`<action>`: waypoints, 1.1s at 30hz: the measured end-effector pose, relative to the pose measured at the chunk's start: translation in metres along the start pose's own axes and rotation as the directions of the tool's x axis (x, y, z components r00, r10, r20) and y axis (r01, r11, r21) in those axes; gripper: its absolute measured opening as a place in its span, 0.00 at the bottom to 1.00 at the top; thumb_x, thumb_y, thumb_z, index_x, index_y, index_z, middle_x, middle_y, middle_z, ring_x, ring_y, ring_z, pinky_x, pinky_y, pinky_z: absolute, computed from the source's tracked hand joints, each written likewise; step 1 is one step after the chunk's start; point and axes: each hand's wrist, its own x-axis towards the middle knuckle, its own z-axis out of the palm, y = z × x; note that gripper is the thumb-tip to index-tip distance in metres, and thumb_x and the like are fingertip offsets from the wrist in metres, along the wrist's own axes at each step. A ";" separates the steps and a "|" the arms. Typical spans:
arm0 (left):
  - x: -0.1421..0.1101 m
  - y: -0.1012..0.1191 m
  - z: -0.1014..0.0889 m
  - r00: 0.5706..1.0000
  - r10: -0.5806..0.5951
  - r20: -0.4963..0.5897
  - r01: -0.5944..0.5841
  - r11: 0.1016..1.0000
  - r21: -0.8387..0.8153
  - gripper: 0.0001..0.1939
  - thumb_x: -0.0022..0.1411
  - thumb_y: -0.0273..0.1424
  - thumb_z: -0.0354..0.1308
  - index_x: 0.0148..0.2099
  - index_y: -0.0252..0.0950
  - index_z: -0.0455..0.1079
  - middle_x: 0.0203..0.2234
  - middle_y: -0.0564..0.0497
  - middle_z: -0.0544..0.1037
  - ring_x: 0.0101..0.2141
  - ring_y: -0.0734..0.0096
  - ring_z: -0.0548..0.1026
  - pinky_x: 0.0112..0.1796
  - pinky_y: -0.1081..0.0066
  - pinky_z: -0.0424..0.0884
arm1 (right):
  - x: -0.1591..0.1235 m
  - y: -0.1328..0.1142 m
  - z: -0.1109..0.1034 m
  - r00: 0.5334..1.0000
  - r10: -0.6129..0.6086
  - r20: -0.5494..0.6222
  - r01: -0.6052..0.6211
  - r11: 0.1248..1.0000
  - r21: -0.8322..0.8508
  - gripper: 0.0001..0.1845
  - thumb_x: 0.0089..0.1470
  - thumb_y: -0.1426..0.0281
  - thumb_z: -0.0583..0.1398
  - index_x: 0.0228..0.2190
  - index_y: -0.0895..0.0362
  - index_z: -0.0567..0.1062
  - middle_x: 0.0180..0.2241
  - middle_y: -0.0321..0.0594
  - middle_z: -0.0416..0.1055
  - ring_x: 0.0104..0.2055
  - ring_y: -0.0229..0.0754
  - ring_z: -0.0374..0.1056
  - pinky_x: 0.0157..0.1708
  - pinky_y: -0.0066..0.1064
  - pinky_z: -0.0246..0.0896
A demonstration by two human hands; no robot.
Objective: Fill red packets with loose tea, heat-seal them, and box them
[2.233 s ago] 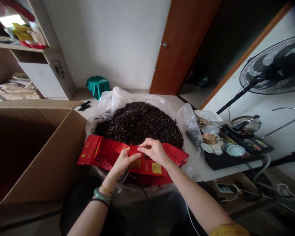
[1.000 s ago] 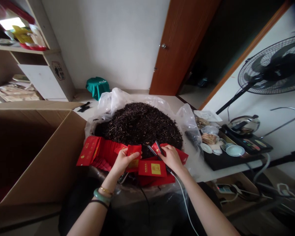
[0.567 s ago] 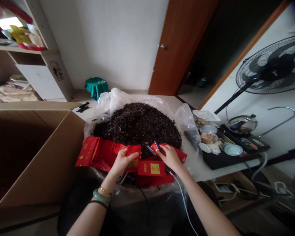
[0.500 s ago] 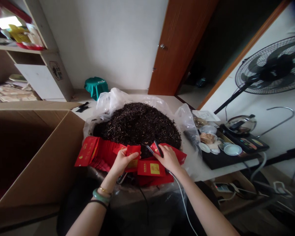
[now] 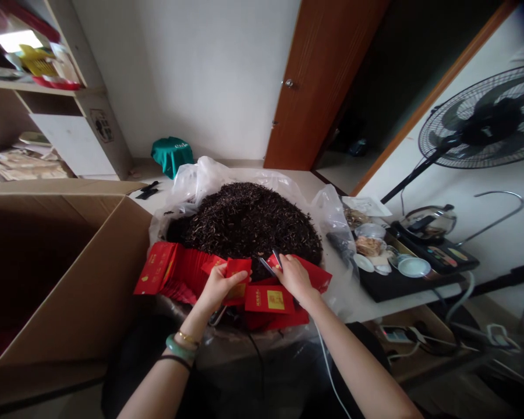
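Note:
My left hand (image 5: 217, 286) pinches a small red packet (image 5: 237, 273) upright just in front of a heap of dark loose tea leaves (image 5: 248, 221) lying on clear plastic (image 5: 201, 177). My right hand (image 5: 293, 277) is closed round a black clamp-like tool (image 5: 271, 262) with a white cord (image 5: 332, 378) running back under my arm; the tool's jaws point toward the packet. A row of red packets (image 5: 174, 270) fans out to the left, and another red packet with a gold square (image 5: 269, 299) lies flat between my hands.
A large open cardboard box (image 5: 56, 273) stands at the left. To the right a dark tea tray (image 5: 402, 279) carries small cups, bowls and a kettle (image 5: 428, 220). A standing fan (image 5: 480, 125) is at the far right, shelves (image 5: 39, 87) at the upper left, a brown door (image 5: 323, 75) behind.
My right hand left the packet it shared with the left, picked up the corded black tool at the right, and has now brought it slightly leftward toward the packet. The left hand has stayed put.

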 end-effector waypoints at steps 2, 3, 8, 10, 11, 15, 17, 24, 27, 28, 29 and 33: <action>0.000 0.000 0.000 1.000 -0.006 -0.002 0.006 1.000 0.010 0.24 0.35 0.41 0.74 0.33 0.30 0.77 0.29 0.43 0.82 0.27 0.63 0.79 0.33 0.69 0.74 | 0.000 -0.003 0.001 1.000 0.005 -0.013 -0.005 1.000 -0.004 0.18 0.60 0.62 0.56 0.47 0.60 0.69 0.42 0.53 0.72 0.45 0.52 0.69 0.39 0.35 0.64; 0.000 0.000 0.000 1.000 -0.009 -0.003 0.009 1.000 0.015 0.24 0.35 0.41 0.74 0.33 0.30 0.77 0.29 0.44 0.82 0.27 0.63 0.79 0.33 0.69 0.74 | 0.001 -0.004 0.002 1.000 0.012 -0.020 -0.012 1.000 -0.009 0.20 0.59 0.60 0.57 0.48 0.60 0.69 0.42 0.53 0.72 0.46 0.53 0.69 0.39 0.36 0.64; -0.001 0.001 0.001 1.000 -0.011 -0.015 0.011 1.000 0.000 0.24 0.34 0.41 0.74 0.33 0.30 0.78 0.28 0.45 0.82 0.27 0.65 0.78 0.32 0.70 0.74 | 0.008 -0.011 0.002 0.997 0.081 0.015 -0.080 0.996 -0.042 0.20 0.53 0.61 0.62 0.45 0.57 0.70 0.42 0.50 0.71 0.45 0.50 0.69 0.36 0.34 0.65; -0.001 0.001 0.001 1.000 -0.017 -0.015 0.017 1.000 -0.010 0.24 0.34 0.40 0.74 0.32 0.30 0.78 0.28 0.45 0.82 0.26 0.66 0.78 0.32 0.70 0.73 | 0.012 -0.014 0.001 0.993 0.110 0.048 -0.108 0.993 -0.042 0.19 0.52 0.61 0.63 0.44 0.57 0.71 0.42 0.50 0.71 0.45 0.51 0.69 0.35 0.34 0.66; -0.001 0.001 0.002 1.000 -0.018 -0.013 0.018 1.000 -0.011 0.24 0.34 0.40 0.74 0.32 0.30 0.78 0.28 0.45 0.82 0.26 0.66 0.78 0.32 0.70 0.73 | 0.015 -0.015 0.000 0.991 0.120 0.061 -0.118 0.992 -0.042 0.20 0.51 0.62 0.63 0.44 0.57 0.71 0.43 0.50 0.71 0.45 0.52 0.69 0.35 0.34 0.66; -0.001 -0.001 0.001 1.000 -0.001 -0.004 0.001 1.000 0.005 0.24 0.35 0.41 0.74 0.33 0.30 0.77 0.29 0.44 0.82 0.27 0.64 0.79 0.32 0.69 0.73 | 0.021 -0.021 -0.003 0.990 0.117 0.080 -0.115 0.993 -0.036 0.21 0.47 0.65 0.64 0.44 0.59 0.71 0.44 0.53 0.71 0.46 0.53 0.69 0.35 0.35 0.66; -0.001 -0.001 0.001 1.000 0.004 -0.001 -0.004 1.000 0.011 0.24 0.35 0.41 0.74 0.33 0.29 0.77 0.29 0.43 0.82 0.27 0.63 0.79 0.33 0.68 0.73 | 0.022 -0.022 -0.004 0.990 0.114 0.077 -0.112 0.993 -0.030 0.20 0.48 0.67 0.62 0.44 0.61 0.72 0.44 0.54 0.72 0.46 0.54 0.70 0.36 0.35 0.66; -0.002 0.001 0.000 1.000 -0.005 0.006 0.005 1.000 0.007 0.24 0.35 0.40 0.74 0.33 0.30 0.77 0.28 0.44 0.82 0.27 0.64 0.78 0.32 0.70 0.73 | 0.017 -0.006 -0.016 0.999 0.039 -0.016 -0.036 0.989 0.144 0.25 0.53 0.65 0.59 0.51 0.62 0.67 0.44 0.52 0.74 0.44 0.51 0.72 0.40 0.33 0.65; -0.002 0.001 0.000 1.000 -0.008 0.014 0.008 1.000 0.003 0.24 0.35 0.41 0.74 0.33 0.30 0.77 0.28 0.44 0.82 0.27 0.64 0.79 0.32 0.70 0.73 | 0.012 0.008 -0.027 0.993 0.009 -0.116 0.037 0.922 0.386 0.29 0.52 0.67 0.59 0.55 0.59 0.64 0.44 0.49 0.75 0.46 0.49 0.72 0.44 0.35 0.65; -0.002 0.000 0.000 1.000 -0.009 0.020 0.009 1.000 0.001 0.24 0.35 0.41 0.73 0.33 0.30 0.77 0.28 0.44 0.82 0.27 0.63 0.79 0.32 0.69 0.73 | 0.009 0.012 -0.032 0.991 0.011 -0.130 0.050 0.885 0.463 0.29 0.52 0.67 0.60 0.55 0.57 0.64 0.44 0.47 0.75 0.45 0.48 0.72 0.44 0.35 0.65; -0.003 0.000 0.000 1.000 -0.012 0.027 0.012 1.000 -0.001 0.24 0.36 0.41 0.73 0.33 0.30 0.77 0.28 0.44 0.82 0.27 0.63 0.79 0.32 0.69 0.73 | 0.006 0.015 -0.037 0.992 0.001 -0.128 0.067 0.847 0.528 0.28 0.51 0.65 0.61 0.54 0.55 0.65 0.44 0.45 0.76 0.45 0.48 0.72 0.44 0.35 0.66; -0.003 -0.001 0.000 0.998 -0.028 0.056 0.027 1.000 0.017 0.23 0.36 0.40 0.73 0.33 0.30 0.77 0.27 0.45 0.82 0.26 0.64 0.78 0.31 0.70 0.72 | -0.008 0.016 -0.058 0.972 -0.233 -0.015 0.178 0.698 0.694 0.30 0.47 0.59 0.65 0.51 0.55 0.69 0.45 0.42 0.75 0.45 0.48 0.72 0.44 0.36 0.66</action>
